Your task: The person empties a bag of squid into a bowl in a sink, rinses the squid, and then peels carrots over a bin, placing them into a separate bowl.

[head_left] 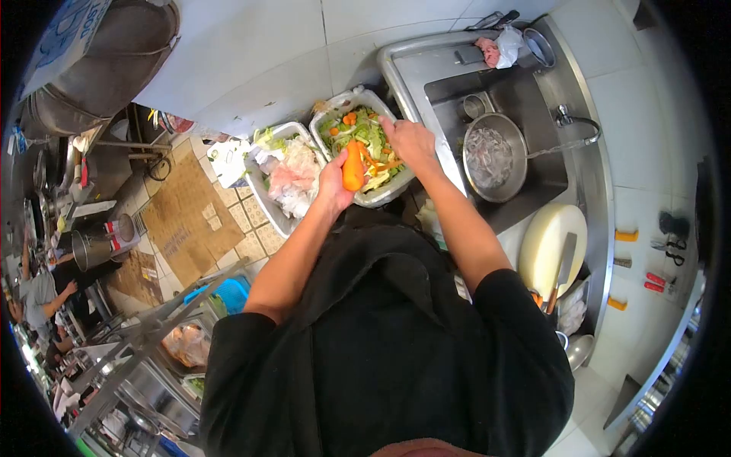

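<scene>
An orange carrot (352,169) is held in my left hand (334,185), above a white bin (376,199) filled with green leaves and orange scraps. My right hand (411,145) is closed at the right side of the same bin; whatever it grips is too small to make out. Thin orange peels (371,161) lie between my two hands. Just left of this bin stands another white bin (268,206) full of crumpled plastic and pale waste.
On the right, a metal sink (534,186) holds a round pan (495,158) under running water. Beside it a knife (566,263) rests on a round cutting board (539,242). Flattened cardboard (183,217) covers the floor at left. A person (42,293) is at the far left.
</scene>
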`<action>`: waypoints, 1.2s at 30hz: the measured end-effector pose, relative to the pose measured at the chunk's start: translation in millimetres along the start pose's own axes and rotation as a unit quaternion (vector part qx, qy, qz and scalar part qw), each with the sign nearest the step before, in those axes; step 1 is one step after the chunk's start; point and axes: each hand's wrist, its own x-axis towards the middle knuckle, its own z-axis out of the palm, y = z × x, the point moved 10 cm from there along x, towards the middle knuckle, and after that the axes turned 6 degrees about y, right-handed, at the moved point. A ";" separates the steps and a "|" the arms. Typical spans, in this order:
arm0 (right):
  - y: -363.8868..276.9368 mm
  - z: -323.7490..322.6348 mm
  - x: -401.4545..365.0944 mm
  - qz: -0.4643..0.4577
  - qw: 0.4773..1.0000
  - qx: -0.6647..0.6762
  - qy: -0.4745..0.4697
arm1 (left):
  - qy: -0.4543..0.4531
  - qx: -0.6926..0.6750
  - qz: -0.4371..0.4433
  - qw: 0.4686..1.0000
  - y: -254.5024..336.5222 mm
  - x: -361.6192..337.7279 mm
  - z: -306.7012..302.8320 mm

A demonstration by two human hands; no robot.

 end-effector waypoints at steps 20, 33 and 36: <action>-52.2 25.3 -62.7 -0.149 0.989 0.018 0.005 | 0.021 0.002 0.068 0.997 12.3 15.8 -27.7; -57.0 -11.4 -61.4 -0.100 0.995 0.030 -0.002 | -0.022 -0.029 0.019 0.999 12.3 7.5 -14.4; -62.9 -10.7 -89.2 -0.145 0.986 0.036 0.070 | 0.010 -0.109 0.027 0.994 17.8 1.1 -3.2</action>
